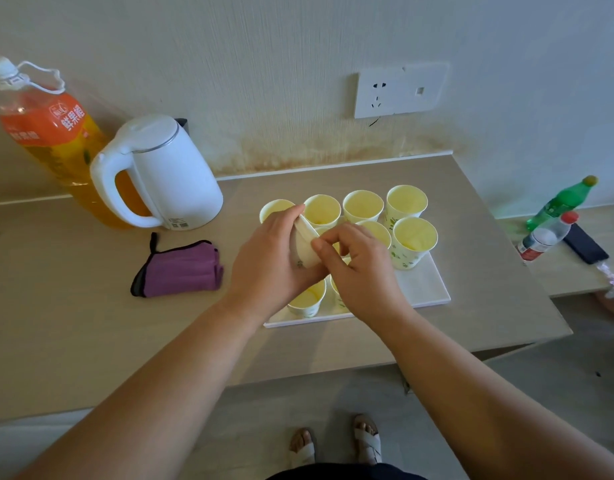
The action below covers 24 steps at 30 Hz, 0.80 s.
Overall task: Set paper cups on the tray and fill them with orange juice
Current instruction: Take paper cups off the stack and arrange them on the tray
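Two hands meet above the tray. The left hand (274, 268) is curled round a tilted white paper cup (303, 247) with a green print. The right hand (361, 275) pinches that cup's rim between thumb and forefinger. Whether more cups are nested inside it cannot be told.

Standing paper cups (363, 206) on the white rectangular tray (423, 282): nine at least.
- Four are in the back row.
- Three are in the middle row.
- Two are in front.
- Several are partly hidden by the hands.
- The insides look pale yellow, and the fill level is not clear.

The tray's front right corner is bare. The tray lies near the front edge of the beige countertop (91, 306), with open surface on its right.

One each, left of the tray:
- a folded purple cloth (181, 268);
- a white electric kettle (160, 174);
- a large orange juice bottle (52, 133) with a white cap, behind the kettle.

On the lower ledge to the right:
- one green plastic bottle (565, 202);
- one clear bottle with red cap (547, 237);
- one dark phone (584, 244).

One white wall socket (400, 91) is on the wall above the tray.
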Each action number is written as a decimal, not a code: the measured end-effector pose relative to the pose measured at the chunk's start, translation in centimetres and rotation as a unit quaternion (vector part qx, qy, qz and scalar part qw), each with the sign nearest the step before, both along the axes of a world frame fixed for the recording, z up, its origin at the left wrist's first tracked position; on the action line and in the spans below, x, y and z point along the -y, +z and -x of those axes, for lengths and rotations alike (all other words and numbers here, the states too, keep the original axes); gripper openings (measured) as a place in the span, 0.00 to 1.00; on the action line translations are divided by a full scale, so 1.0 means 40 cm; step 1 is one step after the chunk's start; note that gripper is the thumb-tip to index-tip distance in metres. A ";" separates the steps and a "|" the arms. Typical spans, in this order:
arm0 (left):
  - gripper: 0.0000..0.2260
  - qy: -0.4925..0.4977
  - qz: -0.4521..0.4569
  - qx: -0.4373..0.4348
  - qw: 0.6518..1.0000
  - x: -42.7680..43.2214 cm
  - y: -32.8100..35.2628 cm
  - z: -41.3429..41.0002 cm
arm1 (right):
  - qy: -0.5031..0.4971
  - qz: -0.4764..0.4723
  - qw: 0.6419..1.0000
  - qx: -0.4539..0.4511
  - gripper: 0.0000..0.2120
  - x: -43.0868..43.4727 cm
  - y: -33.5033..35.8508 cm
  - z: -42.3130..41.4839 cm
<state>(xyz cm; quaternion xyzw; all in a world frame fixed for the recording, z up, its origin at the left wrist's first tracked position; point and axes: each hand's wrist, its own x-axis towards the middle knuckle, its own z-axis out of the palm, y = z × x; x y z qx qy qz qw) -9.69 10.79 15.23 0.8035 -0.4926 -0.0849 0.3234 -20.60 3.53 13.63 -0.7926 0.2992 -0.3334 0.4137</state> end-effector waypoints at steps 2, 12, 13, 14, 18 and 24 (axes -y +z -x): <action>0.36 0.011 -0.010 -0.001 1.000 0.007 0.008 0.013 | -0.014 -0.013 1.000 0.001 0.08 -0.003 0.004 0.000; 0.34 0.032 -0.061 0.047 0.996 0.032 0.028 0.039 | -0.047 -0.058 0.997 0.033 0.09 0.011 0.007 -0.009; 0.34 0.034 -0.064 0.054 0.996 0.033 0.029 0.039 | -0.049 -0.059 0.996 0.033 0.10 0.012 0.009 -0.010; 0.33 0.036 -0.066 0.062 0.995 0.033 0.028 0.040 | -0.051 -0.062 0.996 0.034 0.11 0.013 0.011 -0.012; 0.34 0.037 -0.072 0.113 0.990 0.035 0.035 0.037 | -0.046 -0.086 0.994 0.041 0.13 0.020 0.017 -0.017; 0.34 0.057 -0.059 0.079 0.994 0.040 0.045 0.038 | -0.003 -0.027 0.996 0.085 0.10 0.035 0.032 -0.019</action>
